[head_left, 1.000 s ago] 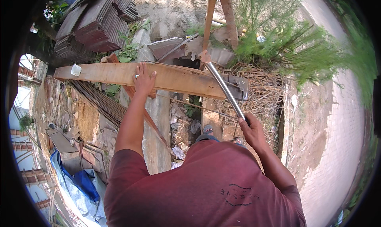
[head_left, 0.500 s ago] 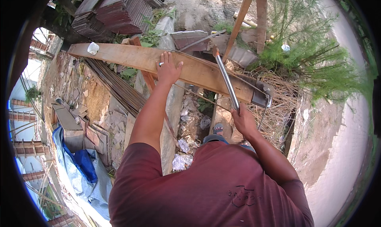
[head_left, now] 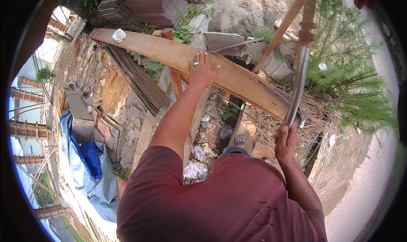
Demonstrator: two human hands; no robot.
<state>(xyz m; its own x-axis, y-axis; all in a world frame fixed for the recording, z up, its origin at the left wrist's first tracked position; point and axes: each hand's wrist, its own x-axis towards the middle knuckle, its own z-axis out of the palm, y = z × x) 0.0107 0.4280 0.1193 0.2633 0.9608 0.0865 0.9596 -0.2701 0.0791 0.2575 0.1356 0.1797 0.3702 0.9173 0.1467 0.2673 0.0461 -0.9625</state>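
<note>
A long wooden plank slants across in front of me. My left hand, with a ring on one finger, lies flat on its middle. A thin steel rod runs along the plank's far side from near those fingertips to the right end. My right hand is closed round the lower end of a long steel bar tool, silver with a rusty brown upper part. The tool stands raised over the plank's right end, smeared by motion. A metal fitting at that end is partly hidden behind the tool.
A white cup sits on the plank's far left. Beneath lie a bundle of steel rods and a heap of thin rod pieces. Stacked tiles, a blue tarp, a feathery green bush and a pale wall surround me.
My right hand and the steel tool have swung right, and the tool now stands more upright. My left hand stays flat on the plank. The whole view has shifted slightly.
</note>
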